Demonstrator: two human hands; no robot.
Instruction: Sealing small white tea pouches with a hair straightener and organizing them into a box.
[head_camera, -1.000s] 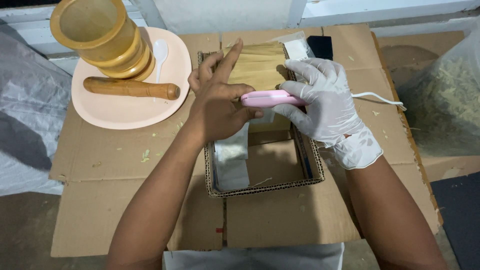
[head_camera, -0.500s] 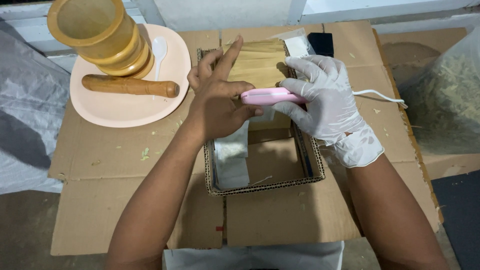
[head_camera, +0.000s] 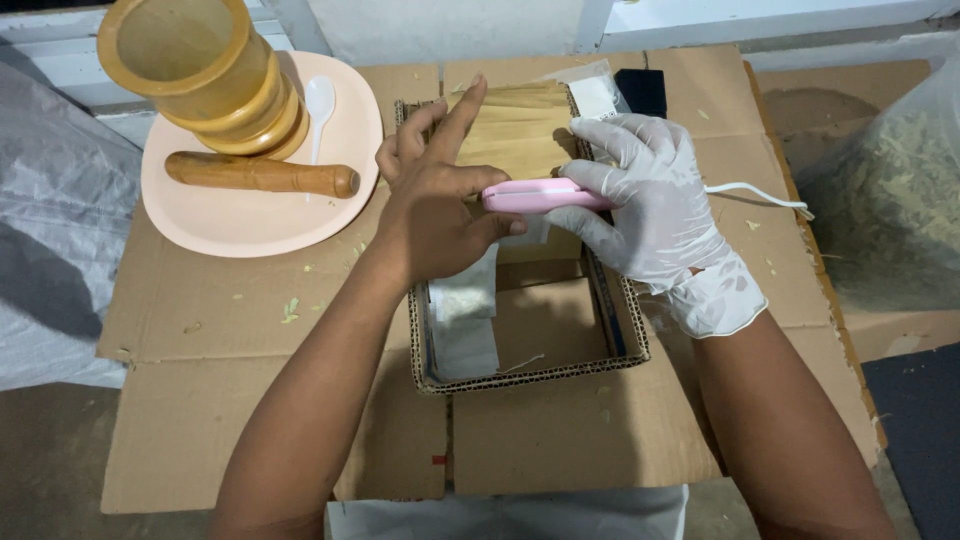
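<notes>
My right hand (head_camera: 655, 205), in a white glove, grips a pink hand-held sealer (head_camera: 535, 196) with a white cord (head_camera: 755, 192) trailing right. My bare left hand (head_camera: 435, 205) pinches the sealer's tip, index finger pointing up. Both hands hover over a shallow cardboard tray (head_camera: 530, 375). Under the hands lies a stack of tan paper pouches (head_camera: 520, 125). A silvery clear pouch (head_camera: 462, 320) hangs from below my left hand into the tray; what holds it is hidden.
A pink plate (head_camera: 235, 220) at the back left carries a wooden mortar (head_camera: 200, 75), a wooden pestle (head_camera: 260, 175) and a white spoon (head_camera: 318, 105). A clear bag of dried herbs (head_camera: 895, 200) sits at right. Flattened cardboard (head_camera: 240, 330) covers the surface. A black object (head_camera: 640, 90) lies behind the tray.
Both hands and the sealer have stayed almost still; the view has barely shifted.
</notes>
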